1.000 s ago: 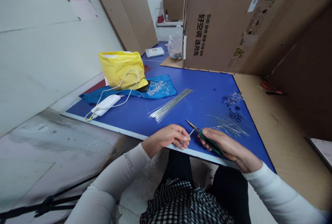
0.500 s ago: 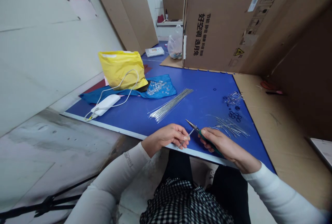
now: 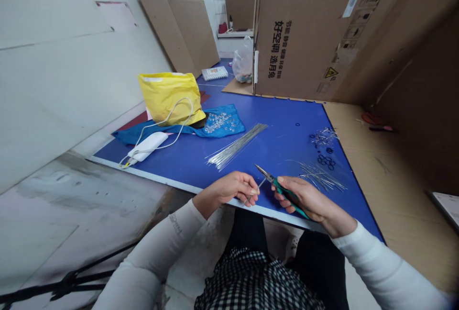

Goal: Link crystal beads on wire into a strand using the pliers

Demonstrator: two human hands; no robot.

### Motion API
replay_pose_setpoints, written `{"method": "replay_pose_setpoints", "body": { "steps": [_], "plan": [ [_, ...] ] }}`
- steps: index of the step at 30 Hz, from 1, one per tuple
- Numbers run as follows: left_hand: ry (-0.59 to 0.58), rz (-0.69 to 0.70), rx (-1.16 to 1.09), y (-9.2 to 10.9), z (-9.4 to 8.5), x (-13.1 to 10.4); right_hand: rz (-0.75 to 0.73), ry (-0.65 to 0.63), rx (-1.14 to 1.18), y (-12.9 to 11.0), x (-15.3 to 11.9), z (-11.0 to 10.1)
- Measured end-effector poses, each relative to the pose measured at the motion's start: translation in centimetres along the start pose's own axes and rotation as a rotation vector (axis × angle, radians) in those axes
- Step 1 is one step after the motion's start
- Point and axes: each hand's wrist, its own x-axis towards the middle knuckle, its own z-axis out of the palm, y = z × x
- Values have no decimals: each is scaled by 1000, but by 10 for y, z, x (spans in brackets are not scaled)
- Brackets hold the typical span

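Wire [image 3: 261, 185] sits pinched between the thumb and fingers of the left hand [image 3: 237, 189], one end slanting up out of the grip towards the right hand [image 3: 304, 195] and the other dropping just below the fingertips. The left fingers are closed narrowly on it, over the near edge of the blue worktop [image 3: 283, 145]. The right fingers wrap the green handles of the pliers [image 3: 264, 172], whose pointed nose aims up and to the left; the wire's upper end meets the pliers near the base of the jaws, though I cannot tell whether they bite on it. Beyond the left hand lies a bundle of straight wires [image 3: 236, 147], well apart from the fingers. Past the right hand lies a looser pile of wires [image 3: 324, 177], with black rings [image 3: 326, 160] just behind it and a blue cloth [image 3: 239, 126] farther off to the left
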Motion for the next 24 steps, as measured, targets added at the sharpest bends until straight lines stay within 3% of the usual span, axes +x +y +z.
{"method": "replay_pose_setpoints", "body": {
  "steps": [4, 10, 14, 18, 24],
  "plan": [
    [12, 11, -23, -2, -2, -2, -71, 119, -262, -7, 2, -2],
    [29, 109, -113, -1, -4, -3, -103, 291, -1093, -14, 5, -3],
    [30, 129, -148, 3, -3, -3, -131, 358, -1493, -11, 9, 9],
    [23, 152, -154, 7, 3, -5, -158, 421, -1710, -2, 16, 22],
    [32, 192, -136, 13, 13, -11, -157, 458, -1746, 5, 22, 24]
  ]
}}
